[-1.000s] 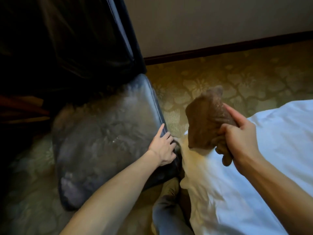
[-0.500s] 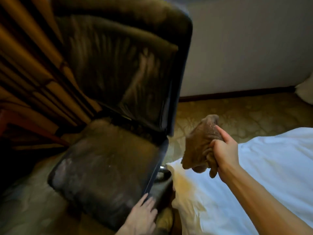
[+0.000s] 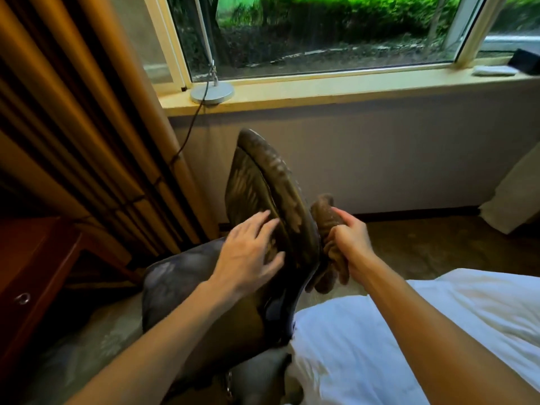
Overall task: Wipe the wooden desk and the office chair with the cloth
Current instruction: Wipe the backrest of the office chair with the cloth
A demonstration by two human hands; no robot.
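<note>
Gripping the bunched brown cloth (image 3: 325,219) with curled fingers, the right hand (image 3: 352,244) holds it just beside the rear face of the office chair (image 3: 204,287), whose backrest (image 3: 279,182) shows nearly edge-on; whether cloth and backrest touch I cannot tell. The left hand (image 3: 248,254) lies on the backrest's front face, fingers straight and spread apart, holding nothing. A white bed (image 3: 409,331) adjoins the chair on the right. The wooden worktop (image 3: 35,258) stands at the left beneath a tan curtain (image 3: 73,127), and a round lamp base (image 3: 211,92) rests on the window sill (image 3: 336,86).
</note>
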